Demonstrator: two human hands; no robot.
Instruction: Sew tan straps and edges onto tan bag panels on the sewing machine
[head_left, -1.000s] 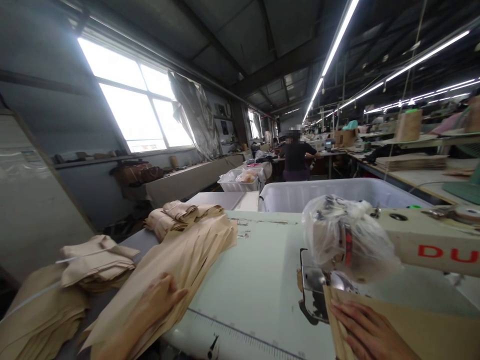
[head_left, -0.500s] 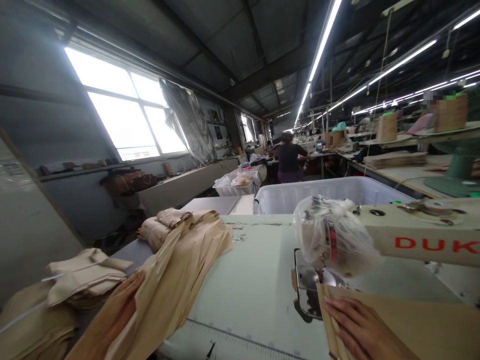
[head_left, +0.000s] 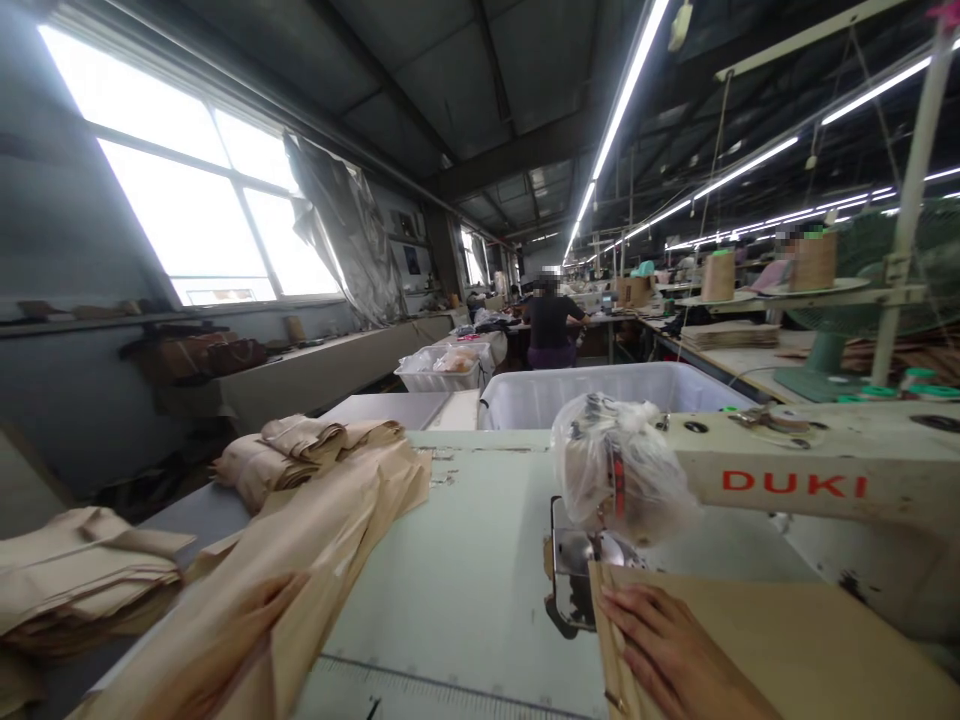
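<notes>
My left hand [head_left: 251,632] is at the pile of long tan fabric pieces [head_left: 341,520] on the left of the sewing table. Its fingers are pressed together on a piece, and fabric hides part of the hand and the thumb. On the right, my right hand [head_left: 664,640] lies flat, fingers stretched over the folded left edge of a tan fabric panel [head_left: 795,625]. That panel rests in front of the sewing machine [head_left: 795,455], whose head is wrapped in a clear plastic bag [head_left: 626,465]. The metal needle plate [head_left: 574,570] sits just beyond the folded edge.
Tied tan bundles [head_left: 82,575] lie at the far left. A printed ruler [head_left: 450,692] runs along the table's front. Behind the table stand a large white bin [head_left: 577,385] and a smaller basket [head_left: 439,378]. A person in dark clothes [head_left: 551,325] sits farther back.
The view has turned right. My left hand has moved from the pile's left edge in among its pieces, with the top layers shifted leftward. My right hand stays on the panel's fold.
</notes>
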